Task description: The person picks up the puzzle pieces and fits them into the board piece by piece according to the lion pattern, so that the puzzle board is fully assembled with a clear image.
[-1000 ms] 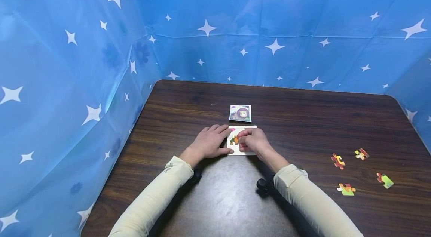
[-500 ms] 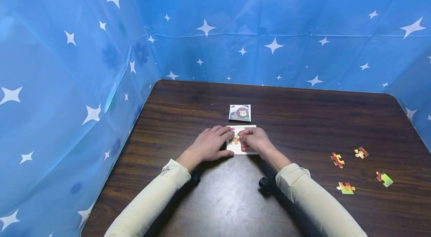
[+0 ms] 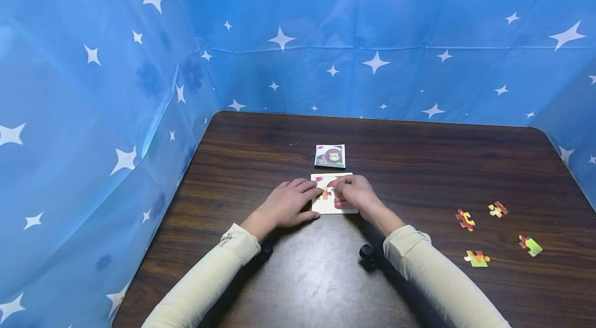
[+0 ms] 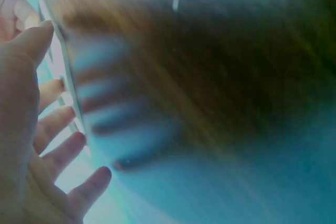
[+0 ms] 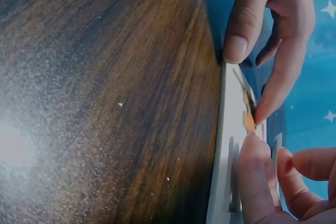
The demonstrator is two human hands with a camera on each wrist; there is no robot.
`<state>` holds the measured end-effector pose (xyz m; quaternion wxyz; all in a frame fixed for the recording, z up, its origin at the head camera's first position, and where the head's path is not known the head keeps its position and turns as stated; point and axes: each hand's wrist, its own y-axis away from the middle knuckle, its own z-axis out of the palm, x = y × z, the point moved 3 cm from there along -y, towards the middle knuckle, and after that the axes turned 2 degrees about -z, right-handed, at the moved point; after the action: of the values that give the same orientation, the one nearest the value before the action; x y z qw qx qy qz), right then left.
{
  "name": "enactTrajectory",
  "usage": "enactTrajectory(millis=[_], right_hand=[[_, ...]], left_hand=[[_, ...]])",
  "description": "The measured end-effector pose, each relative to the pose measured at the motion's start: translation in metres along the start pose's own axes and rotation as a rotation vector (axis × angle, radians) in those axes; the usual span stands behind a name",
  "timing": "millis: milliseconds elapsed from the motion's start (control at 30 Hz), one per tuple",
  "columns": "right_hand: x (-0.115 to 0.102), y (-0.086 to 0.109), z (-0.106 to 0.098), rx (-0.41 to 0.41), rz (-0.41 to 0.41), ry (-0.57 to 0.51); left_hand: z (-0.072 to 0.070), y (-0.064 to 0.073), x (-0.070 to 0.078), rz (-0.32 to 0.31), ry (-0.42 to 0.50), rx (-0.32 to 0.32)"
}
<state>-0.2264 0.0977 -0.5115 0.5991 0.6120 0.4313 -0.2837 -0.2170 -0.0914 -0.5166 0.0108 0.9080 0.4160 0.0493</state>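
Note:
A white puzzle board [image 3: 327, 208] lies flat in front of me, partly filled with printed jigsaw pieces, among them an orange puzzle piece [image 3: 324, 195]. My left hand [image 3: 291, 203] rests with spread fingers at its left edge, fingertips over the filled part and thumb by the lower corner. In the right wrist view, the left index fingertip comes down beside the orange piece. My right hand [image 3: 357, 196] is over the board's right half, thumb and fingers drawn together at a puzzle piece mostly hidden by them. The right thumb [image 5: 255, 163] reaches right up to the orange piece.
Behind the board lies a lion picture card [image 3: 330, 156]. Several loose puzzle pieces, such as one with a green part [image 3: 530, 246], are scattered on the right of the brown wooden table [image 3: 400, 162]. A blue star-patterned curtain [image 3: 261, 17] hangs around its far and left sides.
The right hand has shifted slightly right and back from the orange piece, showing more of the board. The left fingertips have moved a little over the pieces. The loose pieces stay put.

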Motion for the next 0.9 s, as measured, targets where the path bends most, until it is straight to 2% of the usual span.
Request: enactTrajectory(millis=[100,467,733,900], right_hand=[[-0.001,0.001,-0.002,-0.005,-0.014,-0.011],[-0.011,-0.002,-0.018,-0.002,-0.034,0.001],[-0.013,-0.001,-0.029,0.014,-0.029,0.008],[-0.012,0.0,-0.031,0.024,-0.022,-0.005]], left_hand=[[0.0,0.0,0.0,0.004,0.001,0.005],[-0.002,-0.002,0.001,0.007,-0.007,-0.055],[-0.002,-0.002,-0.001,0.009,0.009,-0.036],[-0.001,-0.005,-0.001,0.004,0.015,-0.05]])
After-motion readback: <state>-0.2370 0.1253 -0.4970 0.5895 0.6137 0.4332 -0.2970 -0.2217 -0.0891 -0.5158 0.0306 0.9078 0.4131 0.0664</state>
